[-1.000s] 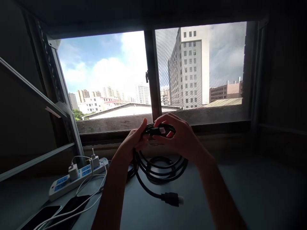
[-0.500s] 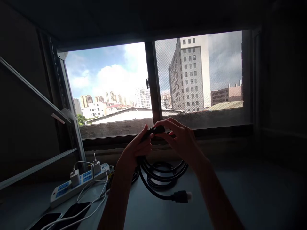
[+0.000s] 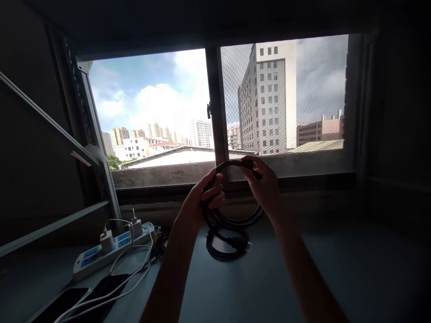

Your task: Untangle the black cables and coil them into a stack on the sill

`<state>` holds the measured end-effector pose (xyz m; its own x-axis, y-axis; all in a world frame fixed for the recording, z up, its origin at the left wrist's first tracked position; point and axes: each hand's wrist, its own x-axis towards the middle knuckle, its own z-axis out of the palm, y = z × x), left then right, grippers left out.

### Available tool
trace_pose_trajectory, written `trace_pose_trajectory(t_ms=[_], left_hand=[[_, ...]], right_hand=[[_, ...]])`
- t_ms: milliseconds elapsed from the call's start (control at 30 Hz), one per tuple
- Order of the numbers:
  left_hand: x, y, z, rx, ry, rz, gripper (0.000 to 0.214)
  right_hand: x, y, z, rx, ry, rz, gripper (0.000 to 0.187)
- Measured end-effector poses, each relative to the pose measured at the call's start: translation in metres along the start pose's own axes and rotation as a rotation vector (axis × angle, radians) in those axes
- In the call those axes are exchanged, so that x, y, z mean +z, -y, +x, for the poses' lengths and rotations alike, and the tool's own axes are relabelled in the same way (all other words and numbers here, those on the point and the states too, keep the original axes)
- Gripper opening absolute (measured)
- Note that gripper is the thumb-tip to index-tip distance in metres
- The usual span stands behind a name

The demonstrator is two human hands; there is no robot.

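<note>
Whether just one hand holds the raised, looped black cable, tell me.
No: the left hand and the right hand both grip the raised, looped black cable.

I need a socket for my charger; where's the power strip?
In the head view, the power strip lies on the table at left, below the window, with two white chargers plugged in.

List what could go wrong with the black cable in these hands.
The lower plug overlaps the coil on the table in this view, so it might snag there. The black cable could spring open if the left hand loosens.
</note>
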<state>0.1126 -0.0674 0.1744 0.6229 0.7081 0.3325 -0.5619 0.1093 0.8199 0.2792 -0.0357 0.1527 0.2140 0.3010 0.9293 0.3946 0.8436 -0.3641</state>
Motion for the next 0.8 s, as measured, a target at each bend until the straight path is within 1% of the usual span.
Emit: trace_pose_trajectory(t_ms=[67, 133, 200, 267, 433, 567, 667, 733, 800], left_hand=[[0.002, 0.004, 0.003, 0.043, 0.012, -0.004, 0.021], [0.004, 0.009, 0.004, 0.059, 0.035, -0.002, 0.027], [0.006, 0.013, 0.004, 0.046, 0.065, 0.007, 0.043], [0.007, 0.013, 0.003, 0.035, 0.087, 0.012, 0.054], [0.002, -0.001, -0.006, 0.038, 0.068, 0.036, 0.055], [0.001, -0.014, -0.014, 0.007, 0.047, 0.092, 0.055], [0.003, -0.019, -0.020, -0.039, 0.058, 0.137, 0.056], [0.005, -0.020, -0.023, -0.080, 0.066, 0.163, 0.055], [0.006, -0.020, -0.025, -0.108, 0.052, 0.176, 0.055]], right_hand=[[0.002, -0.005, 0.000, 0.030, -0.115, -0.002, 0.022], [0.005, -0.009, -0.001, 0.043, -0.217, 0.001, 0.025], [0.008, -0.010, -0.002, 0.051, -0.258, -0.008, 0.027], [0.010, -0.007, -0.003, 0.040, -0.249, -0.047, 0.028], [0.017, 0.012, -0.010, 0.076, -0.096, -0.157, 0.025], [0.021, 0.025, -0.015, 0.083, -0.024, -0.404, 0.018], [0.023, 0.027, -0.018, 0.055, 0.060, -0.555, 0.012], [0.023, 0.025, -0.019, 0.032, 0.155, -0.621, 0.008], [0.024, 0.022, -0.020, 0.030, 0.259, -0.649, 0.008]])
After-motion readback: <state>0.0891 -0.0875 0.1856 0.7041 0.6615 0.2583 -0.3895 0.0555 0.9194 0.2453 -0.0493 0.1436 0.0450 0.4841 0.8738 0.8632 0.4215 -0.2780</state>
